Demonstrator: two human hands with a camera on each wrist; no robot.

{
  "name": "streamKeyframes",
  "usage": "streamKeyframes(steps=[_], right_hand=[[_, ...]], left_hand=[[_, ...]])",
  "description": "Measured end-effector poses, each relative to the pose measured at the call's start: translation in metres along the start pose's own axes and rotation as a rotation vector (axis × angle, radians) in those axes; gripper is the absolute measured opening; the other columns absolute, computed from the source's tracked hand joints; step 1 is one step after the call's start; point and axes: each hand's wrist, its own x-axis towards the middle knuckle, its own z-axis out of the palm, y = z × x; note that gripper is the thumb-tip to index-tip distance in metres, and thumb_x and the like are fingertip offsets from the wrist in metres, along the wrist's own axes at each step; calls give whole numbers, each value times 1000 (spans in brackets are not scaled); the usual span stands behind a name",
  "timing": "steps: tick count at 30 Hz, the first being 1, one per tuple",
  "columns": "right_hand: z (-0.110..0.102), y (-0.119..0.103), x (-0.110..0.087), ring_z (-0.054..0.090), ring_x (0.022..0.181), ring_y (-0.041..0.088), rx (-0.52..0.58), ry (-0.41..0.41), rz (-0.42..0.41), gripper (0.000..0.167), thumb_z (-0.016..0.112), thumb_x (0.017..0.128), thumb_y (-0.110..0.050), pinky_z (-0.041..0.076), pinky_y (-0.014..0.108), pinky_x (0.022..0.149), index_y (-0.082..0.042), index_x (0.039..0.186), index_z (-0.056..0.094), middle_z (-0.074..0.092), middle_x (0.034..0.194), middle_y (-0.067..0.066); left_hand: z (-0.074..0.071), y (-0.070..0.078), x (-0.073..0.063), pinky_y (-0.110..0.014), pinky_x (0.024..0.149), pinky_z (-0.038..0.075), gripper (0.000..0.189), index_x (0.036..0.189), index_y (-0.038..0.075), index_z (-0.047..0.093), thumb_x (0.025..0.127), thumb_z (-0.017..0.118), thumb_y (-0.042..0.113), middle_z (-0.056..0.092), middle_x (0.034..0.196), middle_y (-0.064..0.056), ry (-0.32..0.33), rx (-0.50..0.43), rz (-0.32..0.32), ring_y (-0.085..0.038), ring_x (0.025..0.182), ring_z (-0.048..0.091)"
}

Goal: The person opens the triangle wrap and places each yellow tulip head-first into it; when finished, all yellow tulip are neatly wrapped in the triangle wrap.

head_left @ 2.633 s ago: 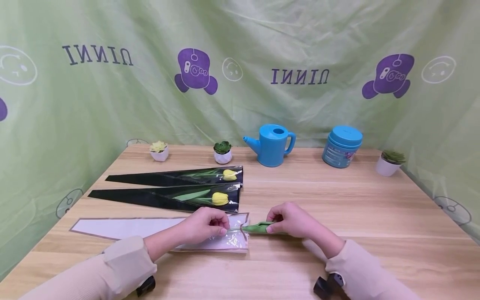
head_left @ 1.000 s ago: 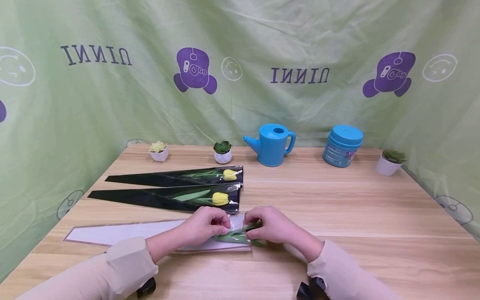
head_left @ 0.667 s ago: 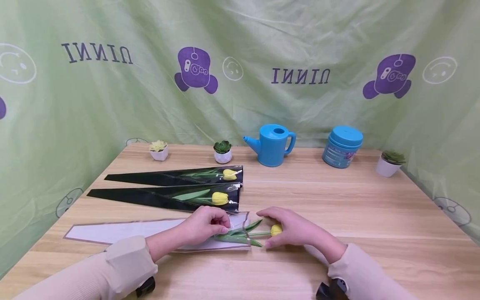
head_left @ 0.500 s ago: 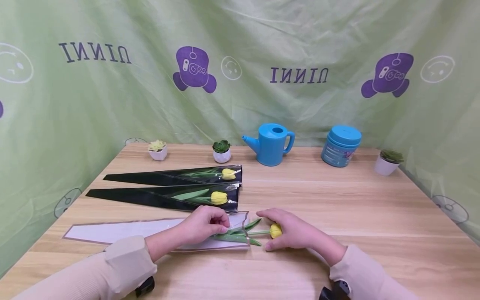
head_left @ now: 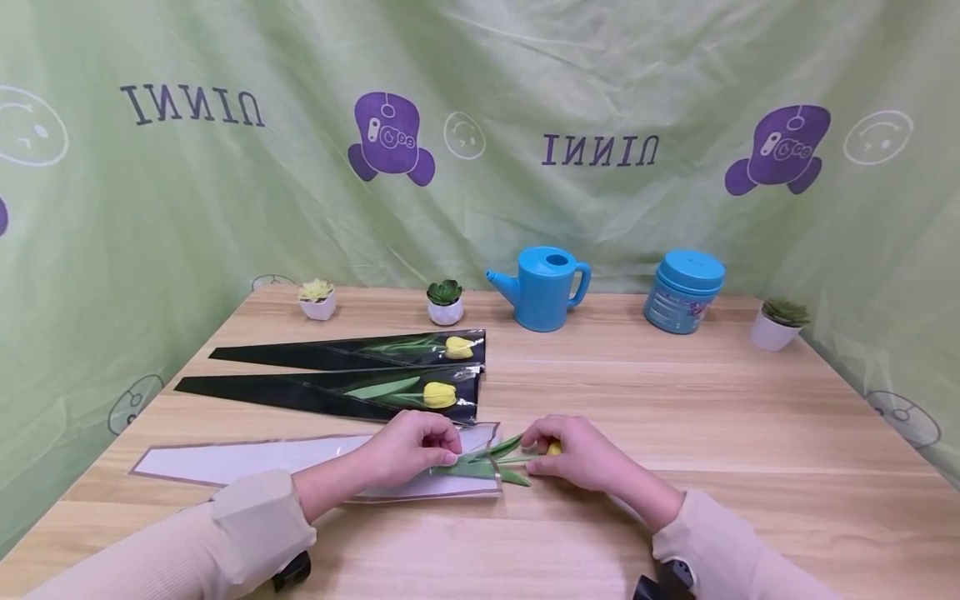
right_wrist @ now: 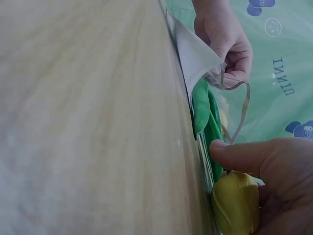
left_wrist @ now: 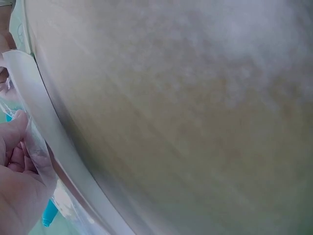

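My left hand (head_left: 416, 450) pinches the clear front film of a white flower sleeve (head_left: 262, 458) with a brown border, near its wide right end. In the right wrist view that film (right_wrist: 239, 117) is lifted off the white back, so the mouth gapes. A yellow artificial tulip (right_wrist: 235, 203) lies with its stem and lower leaves inside the sleeve; leaf tips (head_left: 513, 477) and bloom stick out to the right. My right hand (head_left: 581, 454) holds the tulip just below the bloom, thumb and fingers at the stem, the bloom mostly covered by the hand in the head view.
Two black sleeves (head_left: 300, 393), each with a yellow tulip, lie behind the white one. Along the back edge stand a blue watering can (head_left: 543, 292), a blue-lidded jar (head_left: 684, 296) and small potted succulents (head_left: 446, 304). A green curtain (head_left: 600, 75) hangs behind the wooden table (head_left: 675, 400).
The tulip's leaves have slid left into the sleeve. My right hand let go of the leaves, moved right to the bloom and closed its fingers there. The left hand has kept its hold.
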Motion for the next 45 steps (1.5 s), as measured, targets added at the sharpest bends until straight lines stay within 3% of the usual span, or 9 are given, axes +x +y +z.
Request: streamKeyframes(steps=[6, 20, 26, 38, 45], right_hand=[[2, 1, 1, 49, 71, 6, 25, 46, -18, 5, 72, 79, -15, 42, 22, 66, -14, 83, 69, 57, 74, -10], [7, -11, 10, 50, 71, 6, 65, 54, -36, 6, 74, 77, -14, 42, 22, 65, -11, 83, 71, 62, 75, -8], [12, -15, 17, 52, 74, 9, 125, 19, -22, 6, 74, 77, -12, 42, 22, 67, -11, 82, 72, 65, 80, -4], [25, -26, 27, 49, 71, 7, 130, -1, -87, 6, 71, 75, -2, 41, 21, 65, -8, 76, 70, 64, 76, -4], [25, -28, 27, 51, 74, 11, 139, -4, -54, 7, 69, 76, -1, 41, 21, 65, -8, 79, 70, 64, 79, -3]], left_hand=[[1, 0, 0, -20, 59, 41, 7, 78, 10, 65, 79, 70, 6, 53, 68, 7, 14, -11, 4, -5, 65, 47], [1, 2, 0, -21, 59, 42, 8, 78, 11, 65, 80, 69, 4, 54, 70, 6, 40, -22, 8, -6, 66, 48], [1, 3, 0, -21, 60, 42, 8, 79, 11, 65, 80, 69, 5, 55, 70, 6, 43, -34, 18, -6, 66, 48], [2, 2, 0, -21, 60, 42, 7, 80, 10, 65, 81, 68, 4, 54, 71, 6, 39, -41, 27, -6, 67, 47], [0, 3, 0, -21, 60, 42, 5, 81, 9, 66, 81, 68, 6, 54, 71, 5, 37, -32, 14, -8, 67, 48]])
